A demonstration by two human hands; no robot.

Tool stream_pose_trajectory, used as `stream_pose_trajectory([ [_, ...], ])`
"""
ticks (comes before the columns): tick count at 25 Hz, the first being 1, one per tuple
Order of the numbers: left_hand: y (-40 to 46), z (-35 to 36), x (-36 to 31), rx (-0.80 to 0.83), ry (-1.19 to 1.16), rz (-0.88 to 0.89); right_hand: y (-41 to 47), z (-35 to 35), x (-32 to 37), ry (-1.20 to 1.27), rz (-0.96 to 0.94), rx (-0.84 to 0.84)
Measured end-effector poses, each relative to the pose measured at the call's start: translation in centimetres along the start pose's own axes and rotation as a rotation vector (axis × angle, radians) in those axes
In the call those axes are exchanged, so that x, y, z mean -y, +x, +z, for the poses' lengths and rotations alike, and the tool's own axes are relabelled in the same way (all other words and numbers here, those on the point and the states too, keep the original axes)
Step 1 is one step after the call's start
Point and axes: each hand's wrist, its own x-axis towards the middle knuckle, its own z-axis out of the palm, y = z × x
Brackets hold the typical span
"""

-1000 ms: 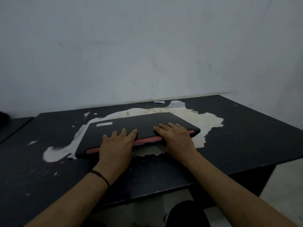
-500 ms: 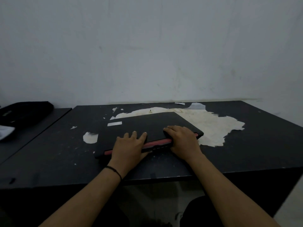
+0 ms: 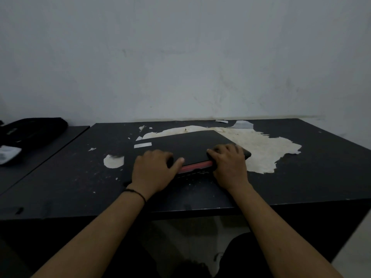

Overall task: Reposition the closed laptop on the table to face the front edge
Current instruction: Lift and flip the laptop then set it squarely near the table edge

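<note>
A closed black laptop with a red strip along its near edge lies on the black table, slightly skewed, its right corner further back. My left hand grips the near edge left of centre, fingers curled over the lid. My right hand holds the near right corner, fingers on the lid and thumb at the edge. The near edge looks raised a little off the table. A black band sits on my left wrist.
The table's top is worn, with a large pale patch behind and right of the laptop. A wall stands right behind the table. A second dark table at left carries a black bag.
The laptop has slid a little left and nearer, its near edge lifting slightly. Both hands have curled tighter on it. The camera view has shifted left and back.
</note>
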Motion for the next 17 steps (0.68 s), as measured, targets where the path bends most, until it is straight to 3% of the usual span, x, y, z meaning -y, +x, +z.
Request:
stream_pose_trajectory([
  [5,2.1,-0.6,3.2,0.238,-0.098,-0.556,0.0,0.0,-0.2,0.026,0.233,-0.067],
  [8,3.2,-0.4,4.4,0.228,-0.448,-0.665,0.6,0.2,-0.3,0.136,0.279,-0.093],
  [12,4.1,0.5,4.8,0.173,-1.089,-0.845,1.7,1.1,-1.1,0.178,0.314,-0.151],
  [17,3.4,1.7,3.9,0.005,-1.204,-0.911,1.5,1.1,-1.2,0.177,0.334,-0.081],
])
